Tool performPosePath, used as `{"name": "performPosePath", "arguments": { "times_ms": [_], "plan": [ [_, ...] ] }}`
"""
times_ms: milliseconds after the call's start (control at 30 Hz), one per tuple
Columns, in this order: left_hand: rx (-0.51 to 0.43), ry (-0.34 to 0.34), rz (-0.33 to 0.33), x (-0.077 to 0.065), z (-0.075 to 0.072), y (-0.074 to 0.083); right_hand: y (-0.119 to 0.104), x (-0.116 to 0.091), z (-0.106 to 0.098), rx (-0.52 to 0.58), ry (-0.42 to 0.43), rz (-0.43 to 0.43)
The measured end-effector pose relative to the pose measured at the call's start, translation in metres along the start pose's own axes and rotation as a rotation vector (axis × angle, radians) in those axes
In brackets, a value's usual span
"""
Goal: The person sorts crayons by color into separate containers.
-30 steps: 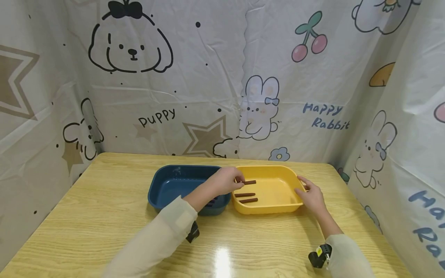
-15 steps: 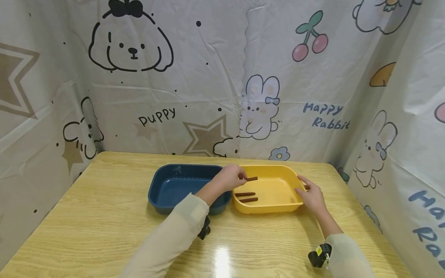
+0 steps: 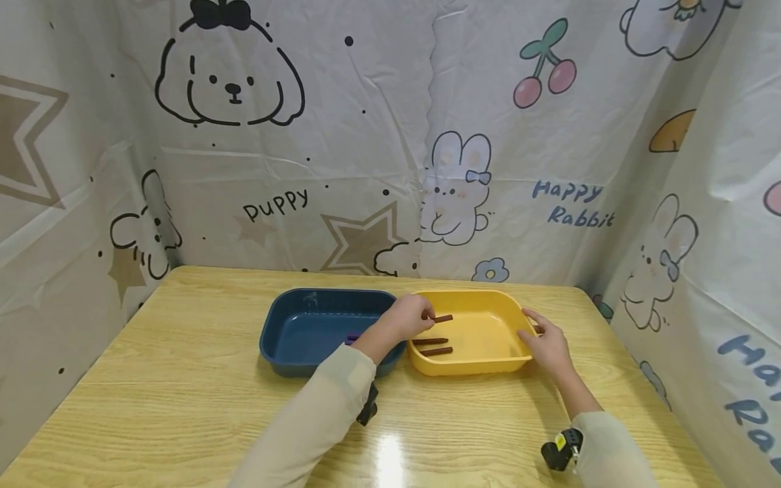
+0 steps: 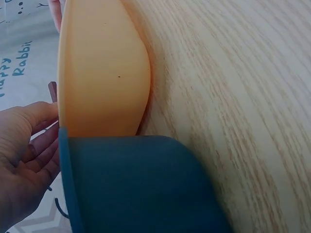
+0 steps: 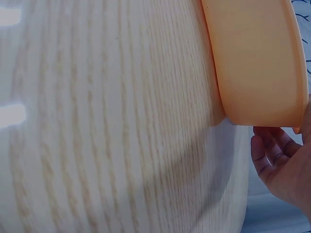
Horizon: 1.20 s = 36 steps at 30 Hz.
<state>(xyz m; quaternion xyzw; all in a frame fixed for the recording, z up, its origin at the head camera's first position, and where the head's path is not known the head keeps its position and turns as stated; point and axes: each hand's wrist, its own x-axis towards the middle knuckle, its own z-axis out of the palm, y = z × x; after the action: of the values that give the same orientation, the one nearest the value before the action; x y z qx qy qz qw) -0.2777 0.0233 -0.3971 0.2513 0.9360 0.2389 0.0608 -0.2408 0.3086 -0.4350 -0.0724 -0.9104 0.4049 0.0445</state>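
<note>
My left hand [image 3: 407,317] is over the left end of the yellow tray [image 3: 482,367], where its thumb and fingers pinch a brown stick [image 3: 444,318]. In the left wrist view this stick [image 4: 53,90] pokes up beyond the tray rim, past the fingertips. Two more brown sticks [image 3: 436,351] lie side by side on the tray floor at its left end. My right hand [image 3: 547,344] grips the right rim of the yellow tray, thumb on the inner side and fingers outside. In the right wrist view those fingers [image 5: 262,158] curl below the rim.
A dark blue tray [image 3: 293,349] stands against the left side of the yellow one. Purple sticks [image 3: 352,339] inside it are partly hidden by my left forearm. Both trays rest on a wooden table [image 3: 183,379] backed by a printed curtain [image 3: 366,135].
My left hand has moved right with the brown stick, rising a little and then lowering slightly. My right hand has stayed on the yellow tray's rim.
</note>
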Motion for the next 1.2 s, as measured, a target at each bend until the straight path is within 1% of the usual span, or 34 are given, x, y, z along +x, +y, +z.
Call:
{"name": "performPosePath", "arguments": {
  "times_ms": [100,267,367,567,700,833,1000,1067,1200],
  "plan": [
    [0.019,-0.002,0.006,0.001,0.002,-0.001,0.000,0.000,0.000,0.002,-0.003,0.000],
    [0.069,0.003,0.041,0.002,0.006,-0.004,0.000,0.000,0.002,-0.001,-0.004,-0.006],
    [0.091,0.011,0.048,0.003,0.009,-0.006,0.000,0.000,0.003,-0.005,-0.001,-0.009],
    [0.060,0.008,0.028,0.003,0.008,-0.008,-0.001,0.000,0.003,-0.002,0.002,-0.012],
    [0.026,0.006,0.020,0.000,0.004,-0.007,-0.001,0.000,0.002,-0.004,0.000,-0.010],
    [0.004,0.021,0.044,-0.003,-0.002,-0.004,0.000,-0.001,0.001,-0.003,-0.011,-0.006],
    [-0.013,0.033,0.066,-0.012,-0.013,-0.002,0.002,0.000,0.001,-0.006,-0.009,-0.007],
    [-0.021,0.039,0.074,-0.015,-0.017,-0.003,0.003,0.001,0.001,-0.009,-0.005,-0.007],
    [-0.045,0.051,0.064,-0.020,-0.025,-0.007,0.004,0.002,0.001,-0.018,-0.006,-0.007]
  ]
}}
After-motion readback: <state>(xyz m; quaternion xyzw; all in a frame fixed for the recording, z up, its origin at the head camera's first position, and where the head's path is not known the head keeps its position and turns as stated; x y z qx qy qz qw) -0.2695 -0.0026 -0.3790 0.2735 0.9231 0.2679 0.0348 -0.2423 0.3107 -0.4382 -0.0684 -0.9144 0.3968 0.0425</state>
